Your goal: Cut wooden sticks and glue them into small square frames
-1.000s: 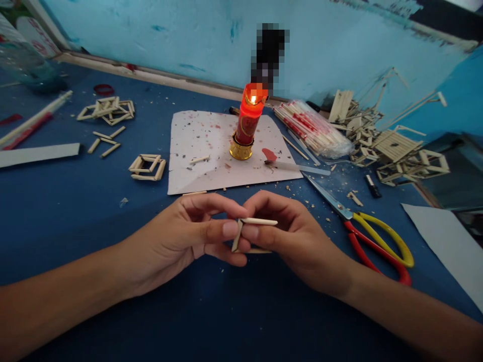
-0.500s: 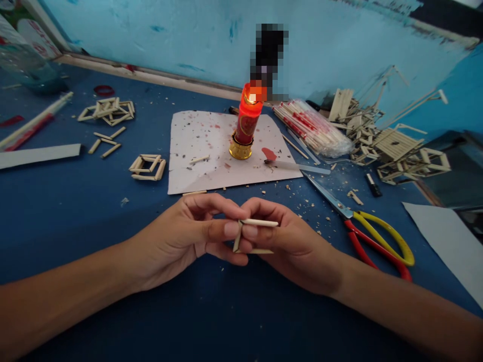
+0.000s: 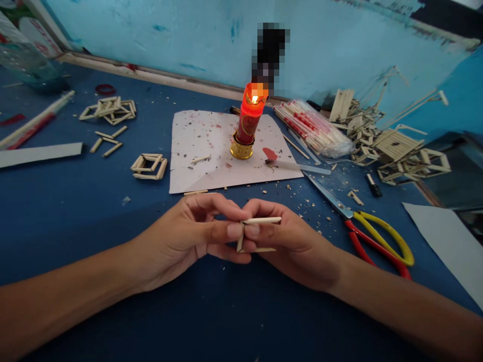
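My left hand [image 3: 204, 229] and my right hand [image 3: 285, 239] meet low in the middle of the head view. Between their thumbs and fingers they pinch a small frame of wooden sticks [image 3: 264, 220]. One stick runs along the top, a short one stands at the left, and another shows below; my fingers hide part of the joints. Beyond my hands, a lit red candle [image 3: 248, 120] in a gold holder stands on a stained white sheet [image 3: 188, 173]. Left of the sheet lies a finished-looking box of short sticks [image 3: 149, 167].
Scissors [image 3: 352, 213] with red and yellow handles lie at the right, beside crumbs and a small black piece [image 3: 373, 186]. A plastic pack of sticks [image 3: 311, 128] and several stick structures [image 3: 400, 146] sit behind. More joined sticks [image 3: 113, 110] and a paper strip [image 3: 41, 155] lie left.
The view has shifted very slightly, so things at the left and my hands appear a little farther right. The grip on the stick frame looks the same.
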`<state>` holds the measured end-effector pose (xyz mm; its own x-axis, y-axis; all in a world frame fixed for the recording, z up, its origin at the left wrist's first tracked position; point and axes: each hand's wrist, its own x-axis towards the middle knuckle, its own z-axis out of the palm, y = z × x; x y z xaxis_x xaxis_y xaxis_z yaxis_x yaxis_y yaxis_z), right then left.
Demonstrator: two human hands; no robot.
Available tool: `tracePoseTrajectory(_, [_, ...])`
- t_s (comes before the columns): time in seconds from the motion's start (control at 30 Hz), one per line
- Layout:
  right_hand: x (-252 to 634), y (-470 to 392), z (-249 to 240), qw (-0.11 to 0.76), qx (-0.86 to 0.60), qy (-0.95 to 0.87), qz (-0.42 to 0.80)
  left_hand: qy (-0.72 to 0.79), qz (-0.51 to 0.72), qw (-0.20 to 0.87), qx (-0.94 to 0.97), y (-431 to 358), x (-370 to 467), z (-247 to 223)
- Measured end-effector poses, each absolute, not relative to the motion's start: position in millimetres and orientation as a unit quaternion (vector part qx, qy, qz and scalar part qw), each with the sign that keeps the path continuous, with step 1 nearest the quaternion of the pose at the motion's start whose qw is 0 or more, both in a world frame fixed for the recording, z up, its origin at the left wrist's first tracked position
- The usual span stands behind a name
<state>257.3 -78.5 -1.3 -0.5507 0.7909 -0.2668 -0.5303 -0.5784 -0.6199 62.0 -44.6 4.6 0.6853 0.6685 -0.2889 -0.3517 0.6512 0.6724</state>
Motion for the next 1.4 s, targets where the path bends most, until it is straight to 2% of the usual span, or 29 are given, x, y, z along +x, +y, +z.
tracePoseTrajectory(0.23, [268,-69,0,0.401,-0.242,-0.346,0.813,0.287,0.323,0.851,0.3,-45,61,8])
tracePoseTrajectory(0.37, [277,-68,3,0.472,-0.27,-0.445,0.712,0.3,0.341,0.843,0.289,-42,63,6])
tracePoseTrajectory(0.57, [277,-74,7,0.474,-0.349,-0.538,0.603,0.292,0.327,0.845,0.307,-42,61,3])
tracePoseTrajectory(0.87, [273,-72,6,0.488,-0.317,-0.476,0.659,0.287,0.337,0.819,0.364,-41,56,3])
tracePoseTrajectory(1.13, [278,-70,1,0.492,-0.331,-0.465,0.657,0.37,0.4,0.694,0.47,-32,52,3])
tracePoseTrajectory(1.4, [278,-66,1,0.511,-0.345,-0.454,0.643,0.385,0.376,0.606,0.586,-33,48,12])
